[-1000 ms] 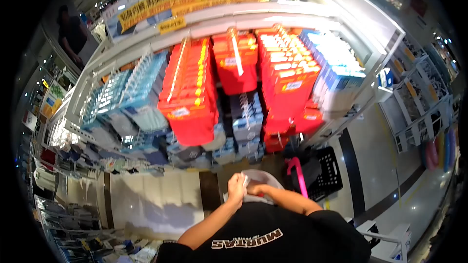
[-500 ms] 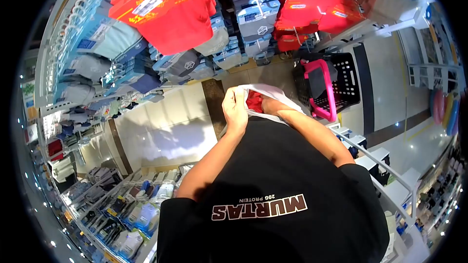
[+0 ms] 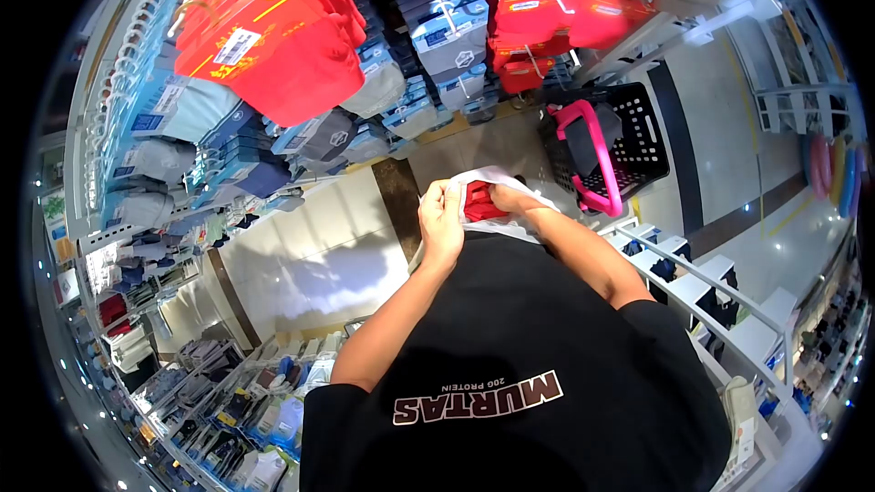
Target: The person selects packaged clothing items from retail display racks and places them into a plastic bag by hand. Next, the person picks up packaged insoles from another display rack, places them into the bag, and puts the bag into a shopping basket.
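A white plastic bag (image 3: pixel 492 175) is held open in front of my body, and folded red items (image 3: pixel 481 202) show inside its mouth. My left hand (image 3: pixel 441 219) is closed on the left rim of the bag, thumb on the near side. On the other side, my right hand (image 3: pixel 510 200) reaches into the bag's mouth and touches the red items. Its fingers are mostly hidden, so I cannot tell whether they grip anything.
Racks of red packaged garments (image 3: pixel 273 55) and grey-blue packs (image 3: pixel 451 27) hang ahead. A black basket with a pink handle (image 3: pixel 609 164) stands on the floor right of the bag. Shelves of packaged goods (image 3: pixel 264 410) lie at lower left, and a white metal rack (image 3: pixel 729 310) at right.
The bag's mouth gapes wider and shows more of the red items. My right hand has shifted slightly out of the bag. The racks and basket sit a little further left in view.
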Demonstrator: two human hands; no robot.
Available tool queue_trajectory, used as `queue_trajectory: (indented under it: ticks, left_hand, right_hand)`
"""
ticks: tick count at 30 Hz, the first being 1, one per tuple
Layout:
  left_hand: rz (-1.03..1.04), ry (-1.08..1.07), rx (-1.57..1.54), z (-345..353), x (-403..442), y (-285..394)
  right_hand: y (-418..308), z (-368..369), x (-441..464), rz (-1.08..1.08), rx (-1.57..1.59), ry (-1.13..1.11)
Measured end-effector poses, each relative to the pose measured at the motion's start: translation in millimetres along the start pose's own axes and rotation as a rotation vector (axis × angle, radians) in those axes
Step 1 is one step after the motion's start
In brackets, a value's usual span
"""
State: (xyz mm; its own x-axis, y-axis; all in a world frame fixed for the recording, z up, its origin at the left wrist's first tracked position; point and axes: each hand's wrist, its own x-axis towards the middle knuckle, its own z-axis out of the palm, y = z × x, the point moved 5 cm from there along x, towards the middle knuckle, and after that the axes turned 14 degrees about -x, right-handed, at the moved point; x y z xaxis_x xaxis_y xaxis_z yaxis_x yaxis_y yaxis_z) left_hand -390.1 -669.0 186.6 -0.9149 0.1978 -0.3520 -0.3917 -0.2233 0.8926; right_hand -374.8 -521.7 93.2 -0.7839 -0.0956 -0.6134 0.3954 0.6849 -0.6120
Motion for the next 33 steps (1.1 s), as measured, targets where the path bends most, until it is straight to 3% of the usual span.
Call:
queue_trajectory:
  ticks: [4, 7, 8, 11, 14, 17, 20, 23, 28, 29, 33]
  left_hand:
    - [-0.012, -0.001, 0.012, 8, -4, 7]
    - [-0.123, -0.059, -0.01, 8, -3, 0]
    - [-0.109, -0.088, 0.002, 10, -4, 1]
    - [-0.096, -0.158, 0.014, 17, -4, 6]
    - [-0.167, -0.171, -0.021, 16, -4, -1]
    - [-0.155, -0.143, 0.063, 15, -3, 1]
    - [-0.125, -0.143, 0.08, 14, 0, 1]
    - [-0.146, -0.165, 0.088, 18, 0, 7]
    - [-0.092, -0.21, 0.006, 23, 4, 6]
    - [-0.083, -0.206, 0.044, 21, 6, 4]
    - [-0.07, -0.241, 0.052, 20, 9, 3]
  right_hand:
    - [38, 44, 39, -0.049, -0.334, 0.058]
    - [25, 53, 44, -0.202, -0.407, 0.144]
    - [21, 53, 42, -0.114, -0.36, -0.06]
    - [50, 91, 83, -0.213, -0.463, -0.004]
    - [34, 76, 57, 0.096, -0.149, -0.357]
    - [35, 84, 72, -0.16, -0.393, -0.135]
    - [23, 76, 66, -0.241, -0.539, 0.011]
    - [-21, 30, 29, -0.245, -0.445, -0.042]
    - [-26, 23, 23, -0.112, -0.313, -0.367]
    - [-37, 9, 12, -0.205, -0.285, -0.346]
    - [-43, -3, 12, -0.005, -0.336, -0.455]
